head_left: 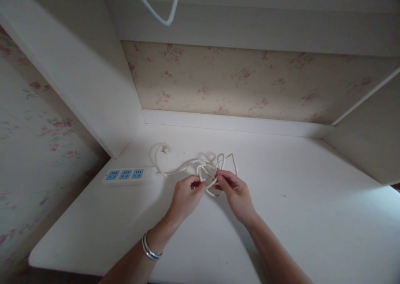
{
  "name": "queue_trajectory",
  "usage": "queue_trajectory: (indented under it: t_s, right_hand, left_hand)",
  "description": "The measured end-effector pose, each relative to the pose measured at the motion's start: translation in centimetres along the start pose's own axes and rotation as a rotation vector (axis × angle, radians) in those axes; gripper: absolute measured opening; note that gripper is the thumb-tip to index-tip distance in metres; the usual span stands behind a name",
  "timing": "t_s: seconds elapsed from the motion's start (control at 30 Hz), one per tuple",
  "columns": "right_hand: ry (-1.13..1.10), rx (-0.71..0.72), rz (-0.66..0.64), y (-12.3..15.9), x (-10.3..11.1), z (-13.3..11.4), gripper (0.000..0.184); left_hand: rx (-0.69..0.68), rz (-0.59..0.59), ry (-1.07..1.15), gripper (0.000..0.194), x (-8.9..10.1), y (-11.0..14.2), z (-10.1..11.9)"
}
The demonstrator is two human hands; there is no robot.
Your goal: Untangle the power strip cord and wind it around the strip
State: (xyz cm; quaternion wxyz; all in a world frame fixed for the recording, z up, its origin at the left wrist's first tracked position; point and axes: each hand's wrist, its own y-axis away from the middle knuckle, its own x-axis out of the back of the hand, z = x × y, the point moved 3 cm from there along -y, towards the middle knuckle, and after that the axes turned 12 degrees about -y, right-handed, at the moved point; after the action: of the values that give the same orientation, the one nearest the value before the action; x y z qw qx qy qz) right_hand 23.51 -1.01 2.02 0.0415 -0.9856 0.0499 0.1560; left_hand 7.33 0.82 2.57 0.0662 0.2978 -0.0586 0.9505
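I am observing the left hand (186, 195) and right hand (236, 191), both nearly closed, pinching the looped white cord (211, 184) over the desk (296, 234), right of the power strip (129, 181). Careful handling means keeping strands slack, never tugging. I am counting one cord, one plug (166, 149), one strip, three blue socket panels (125, 174).

You have broad open desktop (290, 217) right of your right hand (236, 196), reaching to the right panel (368, 128), and a free lane between your forearms. Loops of cord (218, 164) clog the gap between your hands. Past your left hand (186, 198), the power strip (129, 176) and plug (165, 148) stand in the way; the left panel (93, 80) and back board (234, 123) bound the desk.
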Motion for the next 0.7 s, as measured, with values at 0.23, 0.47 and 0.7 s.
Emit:
queue_trajectory:
  t_s: [0.23,0.47,0.7]
  right_hand:
    - [-0.448,0.051,0.219,-0.5,2.6,-3.1,0.026]
    - [-0.784,0.013,0.448,-0.9,6.0,-5.2,0.025]
    - [-0.658,0.132,0.714,-1.6,10.2,-4.7,0.01]
  left_hand:
    - [-0.055,0.115,-0.261,0.007,0.6,-0.1,-0.8]
    - [-0.066,0.115,-0.775,0.011,1.2,-0.4,-0.5]
    - [-0.025,0.107,-0.81,0.01,1.4,-0.6,-0.9]
